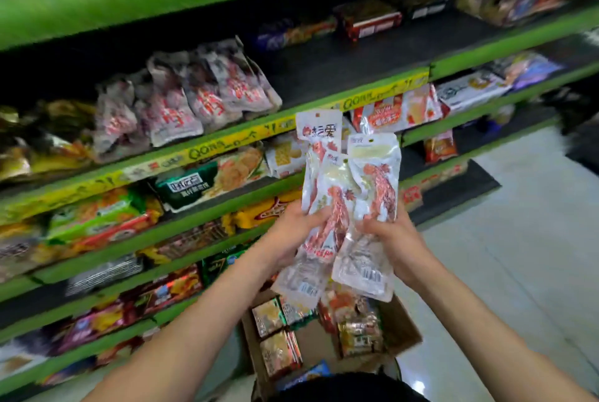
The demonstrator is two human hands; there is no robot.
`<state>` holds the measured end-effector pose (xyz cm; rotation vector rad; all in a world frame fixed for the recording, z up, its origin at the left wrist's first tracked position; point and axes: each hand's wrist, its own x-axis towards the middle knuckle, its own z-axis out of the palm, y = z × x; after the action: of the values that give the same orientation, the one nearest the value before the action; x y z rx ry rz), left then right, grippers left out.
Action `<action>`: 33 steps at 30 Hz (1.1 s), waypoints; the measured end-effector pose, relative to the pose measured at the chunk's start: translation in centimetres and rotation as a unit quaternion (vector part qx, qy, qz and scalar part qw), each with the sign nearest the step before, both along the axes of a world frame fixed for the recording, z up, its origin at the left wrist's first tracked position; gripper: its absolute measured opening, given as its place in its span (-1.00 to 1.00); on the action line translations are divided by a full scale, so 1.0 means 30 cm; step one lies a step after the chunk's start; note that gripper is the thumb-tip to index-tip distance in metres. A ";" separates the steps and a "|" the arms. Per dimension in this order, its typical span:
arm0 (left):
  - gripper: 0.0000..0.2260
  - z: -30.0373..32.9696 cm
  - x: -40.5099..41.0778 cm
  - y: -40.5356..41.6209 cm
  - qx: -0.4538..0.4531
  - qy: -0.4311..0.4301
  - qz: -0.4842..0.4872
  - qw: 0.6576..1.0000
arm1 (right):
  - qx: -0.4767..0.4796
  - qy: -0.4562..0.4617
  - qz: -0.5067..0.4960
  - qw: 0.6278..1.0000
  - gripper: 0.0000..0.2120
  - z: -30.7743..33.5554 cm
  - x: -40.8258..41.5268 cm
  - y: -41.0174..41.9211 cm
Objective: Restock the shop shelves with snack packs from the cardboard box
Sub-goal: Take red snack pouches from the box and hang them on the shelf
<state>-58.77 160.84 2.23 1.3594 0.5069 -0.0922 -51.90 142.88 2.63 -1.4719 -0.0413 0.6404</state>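
1. Holding a fanned bunch of snack packs (351, 194) upright before the green shelves (227, 187), above the cardboard box (402, 333).
2. Left hand (291, 233): fingers curled behind, thumb in front.
3. Right hand (393, 239) grips the packs' lower right edge.

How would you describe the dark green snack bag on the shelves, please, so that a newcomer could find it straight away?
Start at the shelf edge with the yellow price strip, the one carrying the grey-and-red packs. Drop to the shelf just beneath it, left of the held white packs. The dark green bag lies there, the only one with a white-lettered label; its neighbours are orange, yellow and pale.
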 end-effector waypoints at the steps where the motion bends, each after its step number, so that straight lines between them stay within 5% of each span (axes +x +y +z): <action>1: -0.55 0.036 -0.001 0.007 0.009 -0.017 0.023 1.000 | 0.006 -0.017 0.010 1.000 -0.48 0.038 0.007 0.016; 4: -0.58 0.131 -0.010 0.029 0.048 -0.049 0.101 0.993 | 0.018 -0.061 0.031 0.997 -0.51 0.150 0.014 0.071; 8: -0.63 0.221 -0.029 0.038 0.123 -0.095 0.156 0.975 | -0.061 -0.159 0.076 0.982 -0.16 0.221 -0.009 0.160; 12: -0.69 0.260 -0.030 0.025 0.179 -0.092 0.163 0.966 | -0.084 -0.214 0.120 0.966 -0.60 0.283 -0.077 0.300; 20: -0.22 0.291 -0.109 0.122 0.041 -0.085 0.141 0.985 | -0.016 -0.114 0.168 0.979 -0.41 0.339 -0.153 0.418; 24: -0.29 0.288 -0.148 0.167 -0.057 -0.134 0.146 0.979 | -0.015 -0.155 0.198 0.968 -0.55 0.344 -0.146 0.415; 33: -0.52 0.286 -0.201 0.212 -0.187 -0.178 0.209 0.943 | 0.000 -0.247 0.201 0.948 -0.24 0.336 -0.162 0.388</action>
<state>-64.80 167.19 10.82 0.8484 0.4338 0.3838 -56.76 154.52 12.72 -1.6065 -0.7464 0.5782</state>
